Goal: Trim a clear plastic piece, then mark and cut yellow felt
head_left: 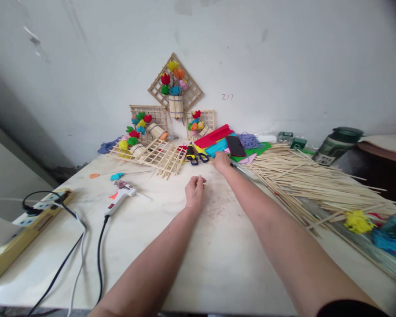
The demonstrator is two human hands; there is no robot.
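Note:
My left hand (194,190) rests on the white table (191,255) near its middle, fingers curled into a loose fist with nothing visible in them. My right hand (221,161) reaches farther back, its fingers bent down at the edge of a stack of coloured felt sheets (218,140), beside a black phone (235,145) and the scissors (196,156). What its fingers grip, if anything, is hidden. A large heap of thin bamboo sticks (303,180) lies just right of that hand.
A white glue gun (120,199) lies to the left, its black cord running to a yellow power strip (23,224). Stick lattices with felt flowers (152,149) lie and lean at the back wall. A green bottle (336,145) lies at the right. Yellow and blue scraps (359,221) sit near the right edge.

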